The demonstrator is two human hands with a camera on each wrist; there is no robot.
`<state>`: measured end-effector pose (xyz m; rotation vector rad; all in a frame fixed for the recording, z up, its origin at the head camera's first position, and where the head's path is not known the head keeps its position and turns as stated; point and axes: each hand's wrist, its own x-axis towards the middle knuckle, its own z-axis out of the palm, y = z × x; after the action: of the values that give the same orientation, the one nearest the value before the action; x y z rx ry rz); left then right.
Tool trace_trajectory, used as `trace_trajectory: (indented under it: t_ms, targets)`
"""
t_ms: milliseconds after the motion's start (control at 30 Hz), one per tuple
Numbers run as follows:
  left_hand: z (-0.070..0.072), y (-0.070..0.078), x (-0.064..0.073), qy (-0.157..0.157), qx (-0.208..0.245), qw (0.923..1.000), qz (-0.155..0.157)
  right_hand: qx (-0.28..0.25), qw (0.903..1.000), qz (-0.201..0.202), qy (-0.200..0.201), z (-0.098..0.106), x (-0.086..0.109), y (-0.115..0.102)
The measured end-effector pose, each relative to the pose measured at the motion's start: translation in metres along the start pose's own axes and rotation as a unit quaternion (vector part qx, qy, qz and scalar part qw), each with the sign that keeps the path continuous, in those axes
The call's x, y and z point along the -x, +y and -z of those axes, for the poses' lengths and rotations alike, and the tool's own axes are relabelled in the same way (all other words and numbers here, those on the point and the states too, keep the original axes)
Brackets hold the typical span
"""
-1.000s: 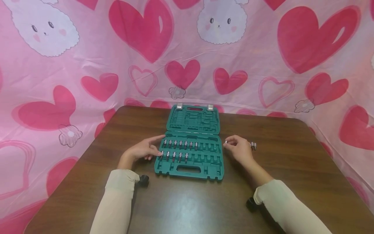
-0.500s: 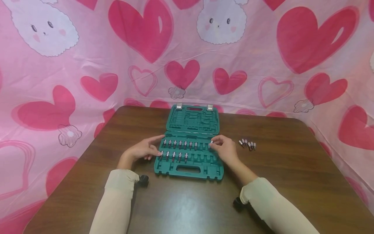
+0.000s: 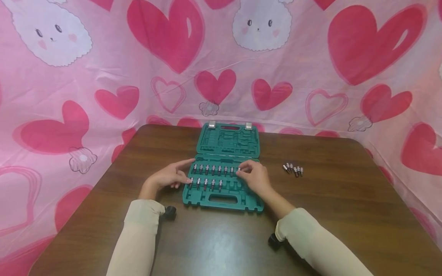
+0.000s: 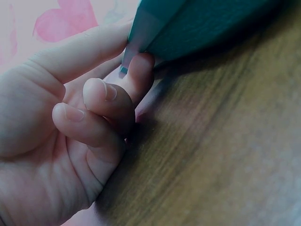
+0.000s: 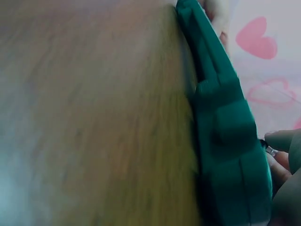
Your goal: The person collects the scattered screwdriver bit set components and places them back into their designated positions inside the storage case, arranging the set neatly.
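Observation:
A green socket case (image 3: 203, 199) lies unfolded on the table, its lower tray carrying two rows of silver bit sockets (image 3: 213, 169). My left hand (image 3: 167, 177) holds the case's left edge, index finger stretched toward the upper corner and thumb at the lower row's end. In the left wrist view, the other fingers (image 4: 89, 125) curl beside the rim. Over the upper row, my right hand (image 3: 255, 178) pinches one bit socket (image 5: 271, 150) between thumb and fingertips, just right of the last seated one. Its lower end is hidden in the head view.
Several loose bit sockets (image 3: 292, 169) lie on the brown table (image 3: 331, 191) right of the case. Behind them stands the case's raised lid (image 3: 228, 140) with two metal latches. A pink heart-patterned cloth (image 3: 221, 50) hangs around the table.
My right hand has moved left from beside the case to over the upper row, bringing the bit socket with it. The loose bit sockets have come into full view. My left hand stays put.

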<state>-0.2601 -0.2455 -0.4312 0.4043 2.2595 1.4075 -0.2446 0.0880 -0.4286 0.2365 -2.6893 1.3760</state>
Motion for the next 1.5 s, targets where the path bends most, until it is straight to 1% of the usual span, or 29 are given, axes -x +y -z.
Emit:
trace_trajectory:
  t_ms: [167,300,433,567,667,800,900,1067,1267,1500]
  targets:
    - [0.000,0.000,-0.001,-0.001,-0.002,1.0000,0.000,-0.004,1.0000,0.003,-0.006,-0.006,0.002,-0.006]
    - [0.000,0.001,0.000,-0.002,-0.002,1.0000,-0.003,0.001,0.9998,0.015,-0.012,-0.012,0.004,-0.008]
    - [-0.001,0.002,0.001,-0.002,-0.004,1.0000,-0.007,0.007,0.9995,0.029,-0.010,-0.017,0.006,-0.009]
    - [0.000,0.002,0.001,0.000,-0.004,1.0000,-0.003,0.012,0.9992,0.035,-0.015,-0.020,0.006,-0.011]
    - [0.000,0.001,0.001,0.002,-0.002,1.0000,0.003,0.032,0.9981,0.043,-0.029,-0.021,0.007,-0.011]
    - [0.000,0.001,0.001,0.001,-0.001,1.0000,0.006,0.074,0.9937,0.064,-0.055,-0.022,0.007,-0.011]
    - [0.000,0.001,0.001,0.000,0.001,1.0000,0.005,0.091,0.9904,0.080,-0.066,-0.022,0.006,-0.010]
    - [0.000,0.002,0.000,-0.003,0.001,1.0000,-0.002,0.093,0.9890,0.093,-0.068,-0.021,0.005,-0.008]
    - [-0.001,0.001,0.001,-0.002,0.000,1.0000,0.004,0.078,0.9889,0.097,-0.081,-0.020,0.005,-0.008]
    - [-0.001,0.002,0.002,0.000,-0.004,1.0000,-0.001,0.077,0.9880,0.107,-0.080,-0.022,0.002,-0.007]
